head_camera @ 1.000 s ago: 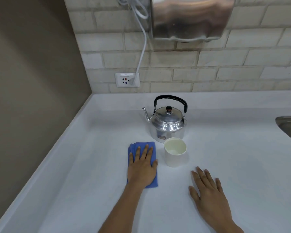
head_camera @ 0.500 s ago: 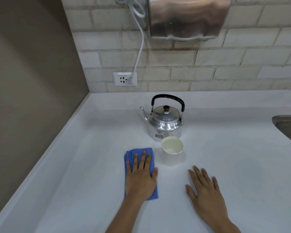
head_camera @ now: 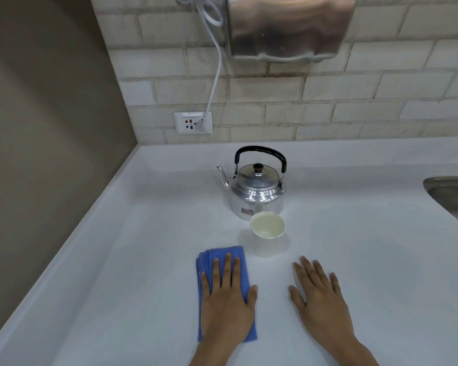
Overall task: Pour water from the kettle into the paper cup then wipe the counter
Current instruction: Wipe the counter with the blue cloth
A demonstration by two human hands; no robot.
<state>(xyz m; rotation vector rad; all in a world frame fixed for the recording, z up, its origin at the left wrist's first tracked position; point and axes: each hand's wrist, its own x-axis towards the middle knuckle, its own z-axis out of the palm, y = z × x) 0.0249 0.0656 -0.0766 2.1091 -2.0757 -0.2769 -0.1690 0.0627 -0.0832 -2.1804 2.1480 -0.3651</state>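
Note:
A shiny metal kettle [head_camera: 257, 191] with a black handle stands upright on the white counter [head_camera: 143, 260], spout pointing left. Just in front of it is a white paper cup [head_camera: 267, 241], upright, with some water at the bottom. A folded blue cloth [head_camera: 222, 253] lies left of the cup, closer to me. My left hand [head_camera: 226, 305] presses flat on the cloth, fingers straight, and covers most of it. My right hand [head_camera: 320, 299] rests flat on the bare counter, fingers spread, holding nothing, just short of the cup.
A steel sink [head_camera: 452, 196] edge shows at the right. On the brick back wall are a metal appliance [head_camera: 288, 25], its white cord [head_camera: 214, 75] and a wall outlet [head_camera: 193, 123]. A brown side wall bounds the counter on the left.
My left hand has slid the blue cloth toward me, away from the kettle and past the cup. My right hand has stayed flat in about the same spot.

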